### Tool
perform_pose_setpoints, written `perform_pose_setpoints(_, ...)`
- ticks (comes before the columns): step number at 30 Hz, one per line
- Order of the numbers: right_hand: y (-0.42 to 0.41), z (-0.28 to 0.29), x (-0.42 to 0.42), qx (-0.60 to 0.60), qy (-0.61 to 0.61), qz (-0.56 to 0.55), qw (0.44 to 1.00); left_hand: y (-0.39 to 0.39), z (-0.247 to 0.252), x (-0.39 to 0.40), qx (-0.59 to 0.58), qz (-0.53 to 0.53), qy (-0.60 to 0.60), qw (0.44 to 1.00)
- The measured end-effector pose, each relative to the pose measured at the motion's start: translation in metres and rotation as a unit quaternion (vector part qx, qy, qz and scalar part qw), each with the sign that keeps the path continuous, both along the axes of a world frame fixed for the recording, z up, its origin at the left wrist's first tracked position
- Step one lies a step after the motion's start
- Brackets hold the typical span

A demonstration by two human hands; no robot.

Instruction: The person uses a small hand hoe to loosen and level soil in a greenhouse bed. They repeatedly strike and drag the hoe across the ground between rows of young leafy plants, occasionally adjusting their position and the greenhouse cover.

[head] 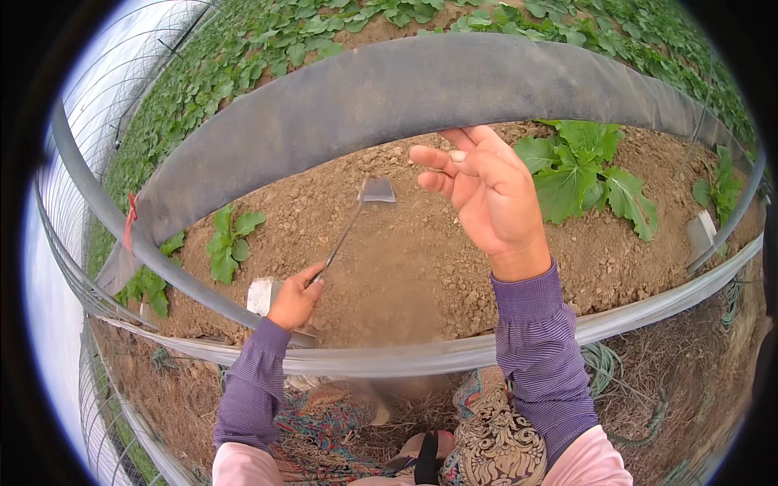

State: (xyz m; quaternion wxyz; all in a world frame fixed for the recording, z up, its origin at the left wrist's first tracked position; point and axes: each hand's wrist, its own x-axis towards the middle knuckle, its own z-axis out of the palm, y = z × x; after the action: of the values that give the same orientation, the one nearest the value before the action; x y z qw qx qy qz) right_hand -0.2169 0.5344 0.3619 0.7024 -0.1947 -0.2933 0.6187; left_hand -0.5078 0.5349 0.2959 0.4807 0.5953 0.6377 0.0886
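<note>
My left hand (298,297) grips the handle of a small hand hoe (345,234). Its metal blade (380,189) rests on the loose brown soil (395,255) of the bed. My right hand (492,188) is raised over the bed, palm towards me, thumb and fingers apart. Its uppermost fingers meet the lower edge of a long grey plastic film strip (425,91), and their tips are hidden there. To the right of this hand grows a large leafy green plant (583,170). A smaller leafy plant (231,243) stands in the soil left of the hoe.
A grey hoop pipe (182,282) crosses at left, with a red tie (130,222) on it. Rolled clear film (389,361) runs along the bed's near edge. Green rope (602,364) lies at lower right. White pieces (261,296) stand in the soil. Dense leafy crops (292,42) grow beyond the strip.
</note>
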Motion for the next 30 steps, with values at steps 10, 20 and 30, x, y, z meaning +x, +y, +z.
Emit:
perform_pose_setpoints(10,0.002,-0.001,0.005,0.005,0.004,-0.012,1.0,-0.029,0.013,0.006,0.019,0.002,-0.005,1.0)
perform_pose_setpoints(20,0.001,-0.003,0.004,0.005,0.003,-0.011,1.0,-0.002,0.009,0.012,-0.001,0.042,-0.07,0.997)
perform_pose_setpoints(30,-0.001,-0.003,0.017,0.027,-0.083,0.014,0.996,-0.041,0.003,0.011,0.061,-0.001,-0.025,0.998)
